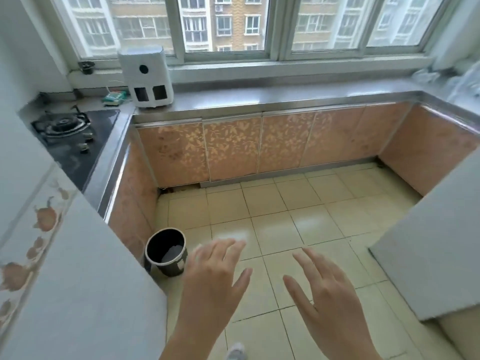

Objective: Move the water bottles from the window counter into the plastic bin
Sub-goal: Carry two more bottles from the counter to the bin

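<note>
Steel window counter (285, 96) carries white appliance (146, 76); tiled floor (272, 216) carries black bucket (166, 252).

Clear clutter (465, 81) cut off at right edge, contents indistinct

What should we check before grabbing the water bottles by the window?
1. Left hand free: ok, fingers spread, holding nothing.
2. Right hand free: ok, open and holding nothing.
3. Bottles found: cannot tell; only blurry clear plastic shows at the counter's far right end.
4. Plastic bin found: not ok, none in view; the dark bucket on the floor does not look like one.
5. Floor path to the counter: ok, bare tiles ahead.
6. Hands near counter: not ok, both are held over the floor.
</note>
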Available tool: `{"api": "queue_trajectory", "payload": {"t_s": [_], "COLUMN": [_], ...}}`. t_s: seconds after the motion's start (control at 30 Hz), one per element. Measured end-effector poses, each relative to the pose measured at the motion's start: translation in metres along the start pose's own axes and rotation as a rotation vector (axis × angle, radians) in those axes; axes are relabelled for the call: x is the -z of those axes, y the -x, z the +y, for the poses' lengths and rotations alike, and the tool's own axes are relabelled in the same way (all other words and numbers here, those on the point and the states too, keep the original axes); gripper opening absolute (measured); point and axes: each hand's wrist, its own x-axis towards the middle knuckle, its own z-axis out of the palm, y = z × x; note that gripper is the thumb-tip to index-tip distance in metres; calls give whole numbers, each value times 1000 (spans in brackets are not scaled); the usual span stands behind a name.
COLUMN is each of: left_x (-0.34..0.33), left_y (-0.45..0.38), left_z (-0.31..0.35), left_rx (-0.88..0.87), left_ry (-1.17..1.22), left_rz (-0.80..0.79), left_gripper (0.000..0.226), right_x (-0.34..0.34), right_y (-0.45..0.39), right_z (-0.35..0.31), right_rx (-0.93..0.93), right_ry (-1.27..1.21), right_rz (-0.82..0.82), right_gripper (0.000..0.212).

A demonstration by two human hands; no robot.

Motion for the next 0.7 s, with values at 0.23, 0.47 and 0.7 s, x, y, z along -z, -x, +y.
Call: {"api": "queue_trajectory", "payload": {"t_s": [0.23, 0.47, 0.7], "left_x": [-40, -97, -177], "left_y": [-133, -233, -354], "left_z": [4, 45, 109], "left_rx": [-227, -381, -444], "left_ry": [61, 152, 174], "left_rz": [-48, -108, -142], "left_gripper": [47, 46, 49], "right_x": [7, 7, 5], "right_y": [-88, -155, -252], "right_z": [33, 96, 198], "right_rx": [-226, -431, -512], "right_ry": [80, 55, 72], "right_rz": [86, 103, 119], "right_gripper": [55, 66, 77]}}
